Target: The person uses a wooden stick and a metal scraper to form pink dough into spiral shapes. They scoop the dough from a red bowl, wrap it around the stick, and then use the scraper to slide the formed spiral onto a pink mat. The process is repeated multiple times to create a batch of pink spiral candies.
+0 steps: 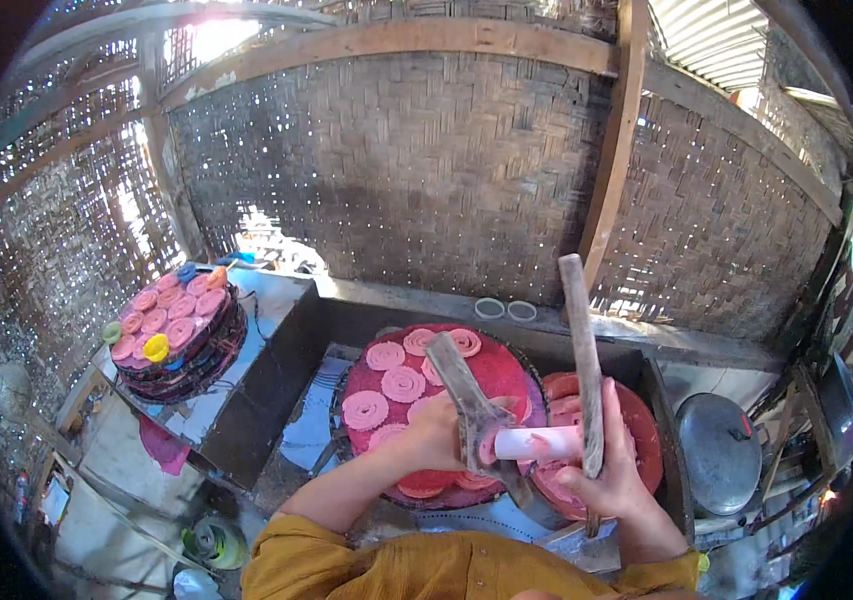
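In front of me is a wooden hand press for dough, held sideways, with a white tube [536,443] smeared with pink between its two wooden bars. My left hand [433,436] grips the wide, pink-stained wooden bar [466,385]. My right hand [618,488] is closed round the long upright bar [583,350] at the tube's other end. Below the left hand lies a round red tray [491,372] bearing several pink dough spirals [403,384]. Beneath the right hand sits a red basin [641,420] with pink dough in it, partly hidden by the press and hand.
On a light-topped stand at the left, stacked round trays [186,365] carry pink spirals and small coloured pieces. Two pale rings [505,309] rest on the back ledge. A dark, low-walled surround [276,375] encloses the work area. At the right is a metal lid [718,453].
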Demonstrator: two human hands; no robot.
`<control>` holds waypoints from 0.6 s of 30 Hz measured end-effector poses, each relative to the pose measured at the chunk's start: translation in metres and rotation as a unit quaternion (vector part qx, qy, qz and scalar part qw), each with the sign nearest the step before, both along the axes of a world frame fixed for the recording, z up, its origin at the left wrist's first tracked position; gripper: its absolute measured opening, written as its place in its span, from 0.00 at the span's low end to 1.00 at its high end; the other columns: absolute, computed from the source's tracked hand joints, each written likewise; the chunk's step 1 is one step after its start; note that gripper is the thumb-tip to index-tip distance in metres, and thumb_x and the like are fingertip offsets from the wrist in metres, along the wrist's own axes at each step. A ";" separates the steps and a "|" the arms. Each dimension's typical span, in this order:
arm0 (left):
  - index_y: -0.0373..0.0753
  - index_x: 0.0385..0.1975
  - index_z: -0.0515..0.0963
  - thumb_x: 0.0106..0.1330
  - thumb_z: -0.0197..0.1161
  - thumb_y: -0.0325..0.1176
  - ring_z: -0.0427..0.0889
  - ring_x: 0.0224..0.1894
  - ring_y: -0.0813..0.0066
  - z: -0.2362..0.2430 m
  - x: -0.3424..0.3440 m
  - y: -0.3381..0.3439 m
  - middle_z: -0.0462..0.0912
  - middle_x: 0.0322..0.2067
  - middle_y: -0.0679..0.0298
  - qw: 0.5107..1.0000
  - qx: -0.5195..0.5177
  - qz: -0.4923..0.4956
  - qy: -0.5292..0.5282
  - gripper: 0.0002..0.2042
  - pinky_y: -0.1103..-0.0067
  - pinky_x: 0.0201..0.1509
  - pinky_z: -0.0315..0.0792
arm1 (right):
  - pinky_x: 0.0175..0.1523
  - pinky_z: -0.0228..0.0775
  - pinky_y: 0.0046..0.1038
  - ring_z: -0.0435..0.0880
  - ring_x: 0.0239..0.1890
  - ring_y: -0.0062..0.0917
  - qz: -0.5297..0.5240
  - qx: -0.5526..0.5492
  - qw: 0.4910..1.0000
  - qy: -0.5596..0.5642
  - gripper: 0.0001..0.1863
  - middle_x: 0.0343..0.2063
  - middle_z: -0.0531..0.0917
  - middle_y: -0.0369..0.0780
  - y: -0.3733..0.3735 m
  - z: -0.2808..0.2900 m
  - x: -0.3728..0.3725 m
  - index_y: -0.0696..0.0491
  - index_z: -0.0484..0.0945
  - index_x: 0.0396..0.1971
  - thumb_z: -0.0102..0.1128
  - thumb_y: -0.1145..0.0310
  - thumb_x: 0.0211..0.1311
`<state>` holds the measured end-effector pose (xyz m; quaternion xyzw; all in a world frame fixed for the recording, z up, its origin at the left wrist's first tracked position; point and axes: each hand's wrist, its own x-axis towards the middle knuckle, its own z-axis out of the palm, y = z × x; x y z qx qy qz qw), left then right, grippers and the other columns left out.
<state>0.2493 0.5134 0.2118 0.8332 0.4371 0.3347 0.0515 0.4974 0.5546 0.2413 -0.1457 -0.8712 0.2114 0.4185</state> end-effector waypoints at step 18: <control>0.42 0.39 0.75 0.40 0.67 0.46 0.79 0.33 0.57 -0.031 0.006 0.016 0.80 0.28 0.56 0.999 -0.038 0.030 -0.017 0.25 0.67 0.34 0.73 | 0.27 0.73 0.39 0.74 0.41 0.47 -0.064 0.130 0.987 -0.069 0.48 0.47 0.63 0.53 -0.019 -0.019 -0.033 0.44 0.52 0.59 0.71 0.53 0.37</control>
